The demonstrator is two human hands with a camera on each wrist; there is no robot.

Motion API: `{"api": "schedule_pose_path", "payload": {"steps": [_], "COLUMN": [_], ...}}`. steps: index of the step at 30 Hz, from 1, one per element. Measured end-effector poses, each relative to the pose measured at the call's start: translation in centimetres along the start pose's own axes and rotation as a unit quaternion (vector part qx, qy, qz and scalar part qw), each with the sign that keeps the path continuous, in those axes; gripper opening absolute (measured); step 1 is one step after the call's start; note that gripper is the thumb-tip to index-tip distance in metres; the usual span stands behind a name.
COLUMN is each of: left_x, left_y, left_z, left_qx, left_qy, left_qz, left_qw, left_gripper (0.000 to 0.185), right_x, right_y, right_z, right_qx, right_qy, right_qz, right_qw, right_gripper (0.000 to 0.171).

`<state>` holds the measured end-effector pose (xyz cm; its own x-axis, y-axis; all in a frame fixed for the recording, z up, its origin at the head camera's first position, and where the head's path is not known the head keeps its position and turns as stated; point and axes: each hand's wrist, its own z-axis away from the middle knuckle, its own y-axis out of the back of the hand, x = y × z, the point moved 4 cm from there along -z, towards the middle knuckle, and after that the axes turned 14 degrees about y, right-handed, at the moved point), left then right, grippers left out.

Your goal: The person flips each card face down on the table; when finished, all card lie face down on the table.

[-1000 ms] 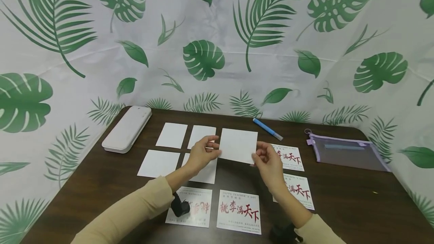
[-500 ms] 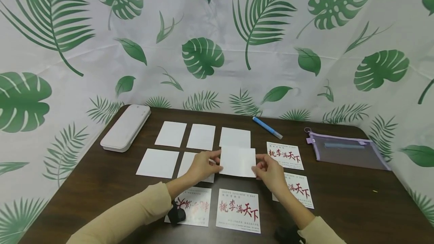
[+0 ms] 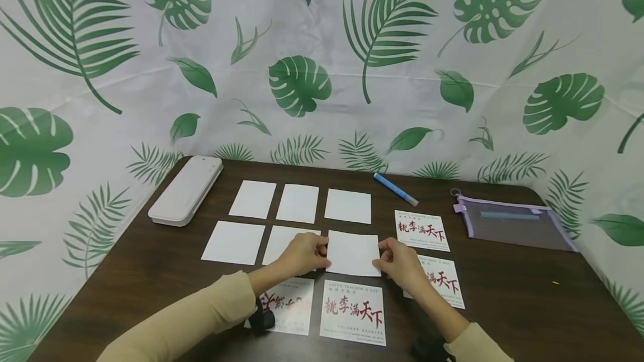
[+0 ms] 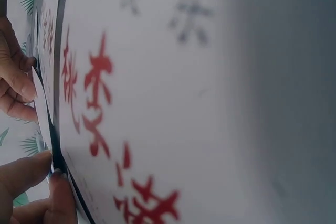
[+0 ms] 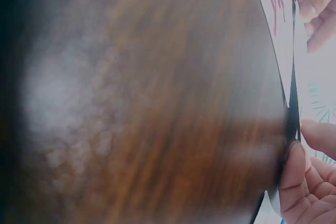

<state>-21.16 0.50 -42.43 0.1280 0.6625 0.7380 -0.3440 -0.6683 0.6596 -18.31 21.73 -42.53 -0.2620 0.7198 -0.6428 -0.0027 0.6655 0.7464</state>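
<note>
Red and black calligraphy, 桃李满天下, on the printed card (image 3: 354,312) just below the fingers; same line on the card (image 3: 421,230) beyond the right hand (image 3: 399,262). Small print unreadable.

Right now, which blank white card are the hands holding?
The blank card at the right end of the near row: left hand and right hand pinch its side edges. The other five lie untouched.

Both hands hold a blank card (image 3: 353,253) at its side edges, left hand (image 3: 303,254) and right hand (image 3: 399,263), low over the table (image 3: 503,295) (among other blank cards, printed cards just beside).
</note>
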Motion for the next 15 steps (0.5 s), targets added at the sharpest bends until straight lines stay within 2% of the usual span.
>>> {"api": "schedule_pose_path", "payload": {"steps": [3, 4, 10, 15], "left_x": [0.19, 0.23, 0.47, 0.46], "left_y": [0.00, -0.02, -0.20, -0.41], "left_z": [-0.01, -0.02, 0.03, 0.14], "left_qx": [0.004, 0.005, 0.019, 0.021], "left_qy": [-0.009, -0.011, -0.033, -0.032], "left_qz": [-0.022, -0.028, -0.075, -0.088], "left_qw": [0.9997, 0.9995, 0.9965, 0.9954], "left_gripper": [0.013, 0.012, 0.016, 0.019], "right_x": [-0.05, -0.06, -0.11, -0.02], "right_y": [0.02, 0.02, 0.06, -0.12], "right_z": [0.03, 0.03, 0.09, 0.13], "right_qx": [-0.003, -0.004, -0.008, -0.007], "right_qy": [0.003, 0.004, 0.004, 0.008], "right_qz": [0.012, 0.015, 0.039, 0.056], "right_qw": [1.000, 1.000, 0.999, 0.998], "right_gripper": [0.032, 0.032, 0.031, 0.032]}}
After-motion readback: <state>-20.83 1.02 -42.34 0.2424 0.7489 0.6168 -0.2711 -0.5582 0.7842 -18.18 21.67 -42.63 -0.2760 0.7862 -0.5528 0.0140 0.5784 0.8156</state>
